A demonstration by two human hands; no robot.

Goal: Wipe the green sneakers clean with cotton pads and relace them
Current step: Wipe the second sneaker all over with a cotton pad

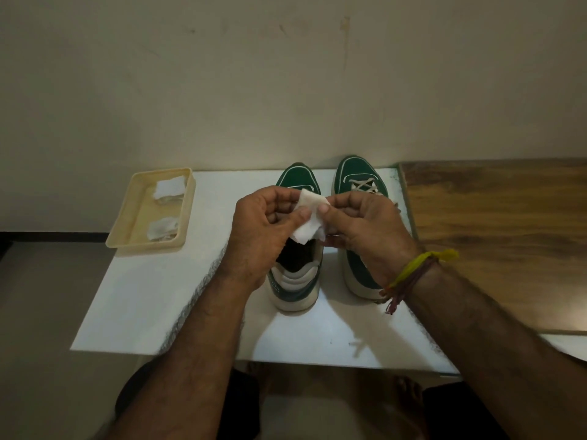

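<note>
I pinched a white cotton pad (pixel 309 217) between my left hand (pixel 265 230) and right hand (pixel 362 227), both clamped on it above the two green sneakers (pixel 297 281) standing on the white table (pixel 152 300). At ten o'clock, a cream tray (pixel 133 217) held two more pads (pixel 170 187).

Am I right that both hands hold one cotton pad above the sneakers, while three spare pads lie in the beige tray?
Not quite: the head view shows two spare pads in the beige tray, not three. Both hands, left and right, hold one cotton pad above the sneakers.
</note>
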